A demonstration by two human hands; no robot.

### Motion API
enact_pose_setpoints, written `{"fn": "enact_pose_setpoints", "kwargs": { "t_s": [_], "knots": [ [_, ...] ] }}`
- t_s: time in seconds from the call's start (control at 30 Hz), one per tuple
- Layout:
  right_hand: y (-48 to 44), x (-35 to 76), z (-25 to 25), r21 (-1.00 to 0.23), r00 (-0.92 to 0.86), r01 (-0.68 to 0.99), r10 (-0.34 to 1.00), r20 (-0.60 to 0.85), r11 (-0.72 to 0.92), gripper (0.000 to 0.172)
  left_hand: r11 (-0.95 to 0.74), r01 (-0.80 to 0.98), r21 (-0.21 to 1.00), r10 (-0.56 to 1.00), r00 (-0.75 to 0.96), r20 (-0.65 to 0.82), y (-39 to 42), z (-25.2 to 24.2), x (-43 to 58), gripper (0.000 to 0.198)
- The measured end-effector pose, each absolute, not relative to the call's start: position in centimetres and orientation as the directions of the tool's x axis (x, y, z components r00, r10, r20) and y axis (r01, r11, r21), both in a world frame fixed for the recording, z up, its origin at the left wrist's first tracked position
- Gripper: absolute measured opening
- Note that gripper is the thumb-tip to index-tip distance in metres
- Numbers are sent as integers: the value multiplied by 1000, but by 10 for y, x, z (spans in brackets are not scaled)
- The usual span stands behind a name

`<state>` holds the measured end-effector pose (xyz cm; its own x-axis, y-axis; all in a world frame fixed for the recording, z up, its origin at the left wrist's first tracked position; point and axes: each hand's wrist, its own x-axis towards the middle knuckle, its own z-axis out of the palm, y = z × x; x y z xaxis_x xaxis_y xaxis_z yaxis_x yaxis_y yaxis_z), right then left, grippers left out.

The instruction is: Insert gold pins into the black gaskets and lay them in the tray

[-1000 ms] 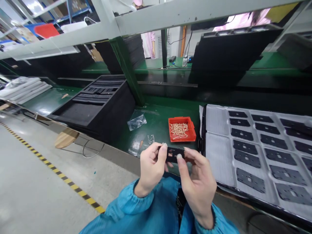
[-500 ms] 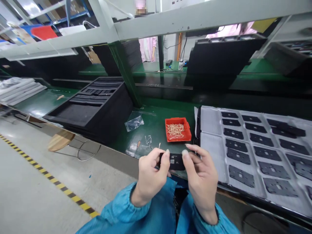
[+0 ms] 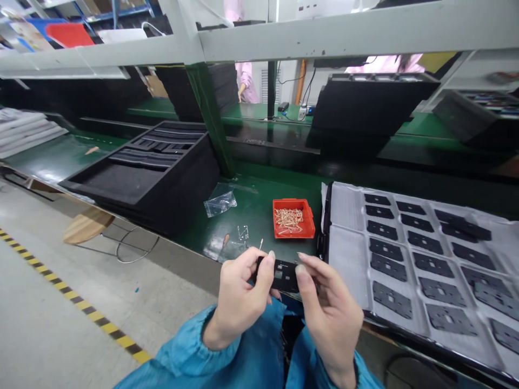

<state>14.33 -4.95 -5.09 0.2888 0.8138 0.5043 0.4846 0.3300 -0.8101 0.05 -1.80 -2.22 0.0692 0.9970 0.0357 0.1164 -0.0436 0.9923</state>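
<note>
Both hands hold one small flat black plate [image 3: 284, 274] with cut-out windows, just over the near edge of the green bench [image 3: 259, 208]. My left hand [image 3: 241, 294] pinches its left end between thumb and fingers. My right hand [image 3: 330, 308] grips its right end with curled fingers. Blue sleeves cover both forearms. Just beyond the plate sits a small orange tray [image 3: 292, 218] of thin copper-coloured pins.
A white-lined tray [image 3: 348, 254] with several rows of similar black plates lies to the right. A black foam tray stack [image 3: 133, 173] stands left, a clear plastic bag [image 3: 220, 203] beside it. A green post [image 3: 211, 119] rises behind. People in pink stand beyond the shelving.
Both hands with the plate have drifted slightly lower and left in view as the camera shifted. The grip on the plate is the same.
</note>
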Motion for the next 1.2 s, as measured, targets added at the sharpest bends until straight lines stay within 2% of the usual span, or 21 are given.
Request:
{"fn": "enact_pose_setpoints", "kwargs": {
  "t_s": [0.07,0.1,0.23,0.3,0.4,0.47,0.53,0.6,0.7,0.77,0.83,0.9,0.97,1.03,1.13,1.2],
  "knots": [
    [-48,143,-53,-869,304,390,848,434,305,21,-68,133,989,996,68,59,-19,-22,0,36],
    [-47,144,-53,-862,291,379,841,455,336,21,-79,144,986,996,63,70,-19,-22,0,35],
    [-43,148,-53,-661,131,541,724,677,521,27,-98,179,979,995,37,93,-19,-23,-1,34],
    [-42,149,-51,-578,53,613,701,711,539,30,-143,193,971,989,64,132,-19,-24,-2,32],
    [-42,148,-48,-556,46,645,699,714,525,29,-288,234,929,957,97,272,-18,-25,-6,23],
    [-42,147,-46,-599,79,622,721,688,504,21,-449,314,837,893,136,428,-16,-27,-8,19],
    [-43,145,-47,-668,142,593,758,636,449,13,-621,384,683,778,200,595,-14,-29,-11,15],
    [-44,142,-50,-708,219,581,761,611,401,15,-752,412,515,639,264,722,-13,-30,-13,12],
    [-45,139,-58,-685,303,564,656,691,461,21,-858,450,248,438,387,812,-15,-28,-17,13],
    [-45,138,-62,-625,320,548,551,771,556,21,-856,496,146,391,437,810,-20,-22,-17,9],
    [-44,138,-65,-550,317,550,453,834,629,14,-815,540,208,463,392,795,-27,-15,-14,5],
    [-42,140,-66,-492,318,556,376,871,670,4,-743,565,358,590,302,749,-33,-8,-11,7],
    [-40,143,-66,-457,314,565,334,889,687,14,-694,564,448,659,247,710,-37,-2,-9,10],
    [-39,147,-64,-409,276,598,302,913,689,16,-683,560,469,674,234,701,-39,1,-8,13],
    [-39,153,-57,-286,161,668,242,957,687,8,-695,537,479,670,240,703,-41,3,-11,11],
    [-40,157,-53,-210,70,680,223,972,703,16,-700,529,480,668,248,702,-42,2,-13,11]
  ]
}}
